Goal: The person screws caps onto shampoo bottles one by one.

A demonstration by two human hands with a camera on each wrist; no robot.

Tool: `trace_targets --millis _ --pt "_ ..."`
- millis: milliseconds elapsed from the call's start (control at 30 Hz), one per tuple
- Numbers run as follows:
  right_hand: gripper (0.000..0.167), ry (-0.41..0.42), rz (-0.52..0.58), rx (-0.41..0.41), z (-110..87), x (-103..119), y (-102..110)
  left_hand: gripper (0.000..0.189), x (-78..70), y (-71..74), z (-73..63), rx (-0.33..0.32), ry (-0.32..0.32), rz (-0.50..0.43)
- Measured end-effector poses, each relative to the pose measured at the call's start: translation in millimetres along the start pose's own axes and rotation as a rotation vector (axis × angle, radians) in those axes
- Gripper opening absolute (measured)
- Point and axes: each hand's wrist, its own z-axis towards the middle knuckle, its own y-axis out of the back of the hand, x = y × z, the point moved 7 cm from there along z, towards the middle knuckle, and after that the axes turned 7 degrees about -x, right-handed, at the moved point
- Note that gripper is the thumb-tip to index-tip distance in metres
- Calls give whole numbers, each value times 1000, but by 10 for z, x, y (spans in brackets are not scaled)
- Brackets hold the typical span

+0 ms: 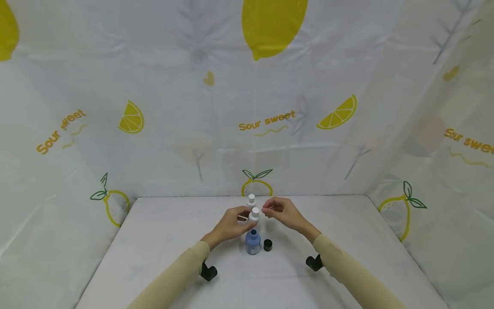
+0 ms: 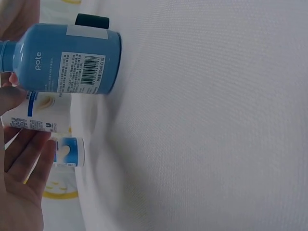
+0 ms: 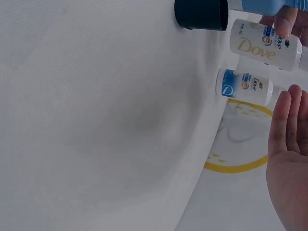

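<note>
My left hand (image 1: 230, 224) grips a white Dove bottle (image 3: 262, 45) with a white cap, fingers on one side and thumb on the other. Behind it, a second white Dove bottle (image 3: 245, 86) with a blue label panel stands on the table. My right hand (image 1: 283, 211) is just right of the two caps, its fingers extended in the right wrist view and nothing seen held in them. Nearer to me stands an uncapped blue bottle (image 1: 252, 243) with a barcode label, close in front of the held bottle.
A black cap (image 1: 268, 245) lies on the white table (image 1: 173, 240), right of the blue bottle. Black wrist mounts (image 1: 209, 273) hang below both sleeves. A lemon-printed curtain (image 1: 173, 141) surrounds the table's back and sides.
</note>
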Motion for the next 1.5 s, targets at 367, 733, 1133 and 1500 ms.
trace_targets --millis 367,733,1133,1500 --pt "20 -21 25 2 -43 -50 71 38 77 -11 -16 -1 39 23" --pt "14 -3 10 28 -48 -63 77 36 106 -18 -32 0 38 0" --pt "12 7 4 38 -69 -78 53 35 128 -63 -53 10 55 -19" --pt "15 -18 4 46 -94 -94 52 39 143 -85 -87 30 82 -32"
